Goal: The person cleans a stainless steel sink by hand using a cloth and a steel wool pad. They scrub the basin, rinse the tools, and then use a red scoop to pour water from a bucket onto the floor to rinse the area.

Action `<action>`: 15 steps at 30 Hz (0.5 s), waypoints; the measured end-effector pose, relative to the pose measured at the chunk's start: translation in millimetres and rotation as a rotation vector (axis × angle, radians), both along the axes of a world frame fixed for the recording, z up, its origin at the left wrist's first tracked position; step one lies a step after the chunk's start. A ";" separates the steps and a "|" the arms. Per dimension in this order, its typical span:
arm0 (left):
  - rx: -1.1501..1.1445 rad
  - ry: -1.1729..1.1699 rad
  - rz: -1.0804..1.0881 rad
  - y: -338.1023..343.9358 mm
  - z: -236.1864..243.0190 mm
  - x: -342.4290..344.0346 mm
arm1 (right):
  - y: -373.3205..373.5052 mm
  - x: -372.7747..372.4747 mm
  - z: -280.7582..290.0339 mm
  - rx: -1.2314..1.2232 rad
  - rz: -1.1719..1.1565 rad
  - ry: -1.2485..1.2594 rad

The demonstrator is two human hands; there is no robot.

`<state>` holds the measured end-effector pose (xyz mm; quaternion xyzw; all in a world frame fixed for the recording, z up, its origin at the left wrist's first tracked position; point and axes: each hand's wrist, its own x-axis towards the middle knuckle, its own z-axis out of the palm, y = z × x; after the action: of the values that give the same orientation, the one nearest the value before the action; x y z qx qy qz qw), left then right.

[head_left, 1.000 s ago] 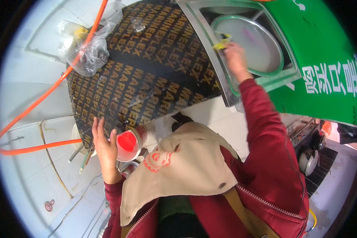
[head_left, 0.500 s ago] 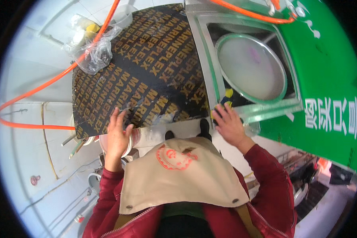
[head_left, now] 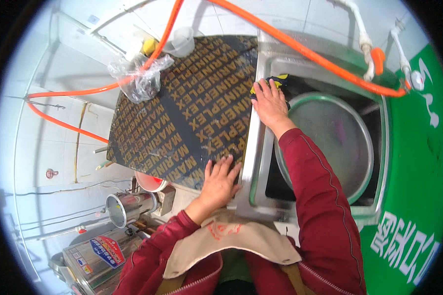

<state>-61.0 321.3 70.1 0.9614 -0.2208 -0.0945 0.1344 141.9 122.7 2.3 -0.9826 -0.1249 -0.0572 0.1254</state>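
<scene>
My right hand (head_left: 270,104) is pressed over a dark blue and yellow cloth (head_left: 281,82) at the left rim of the steel sink (head_left: 251,184). The fingers hold it, and part of the cloth bunches out past them into the sink. In the basin sits a large round metal basin (head_left: 332,142) with cloudy water and a faint purple patch. My left hand (head_left: 219,182) rests open, fingers spread, on the near right corner of the black printed board (head_left: 182,125), just left of the sink.
An orange hose (head_left: 293,46) arches over the board and sink to a tap on the right. A clear plastic bag (head_left: 142,83) and a translucent tub (head_left: 180,43) stand at the far left. Below the board are a red-and-white bucket (head_left: 150,182) and a steel cylinder (head_left: 128,209).
My right hand has slid away from me along the sink's left rim, carrying the cloth. My left hand has come right to the board's near corner. The view has shifted too.
</scene>
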 end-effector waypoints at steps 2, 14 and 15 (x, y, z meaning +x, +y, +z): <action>0.095 0.019 0.015 -4.4 3.7 0.1 | -18.5 32.0 1.0 0.007 -0.002 -0.056; 0.086 0.065 0.083 -5.5 -1.6 -1.0 | 10.8 116.5 15.3 -0.030 0.178 -0.127; 0.094 0.059 0.080 -5.7 -2.1 -0.4 | 3.5 123.7 11.8 -0.032 0.139 -0.092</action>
<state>-61.4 315.6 68.1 0.9716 -0.1732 -0.1275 0.0991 265.7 126.2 14.1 -0.9697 -0.1994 -0.0915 0.1074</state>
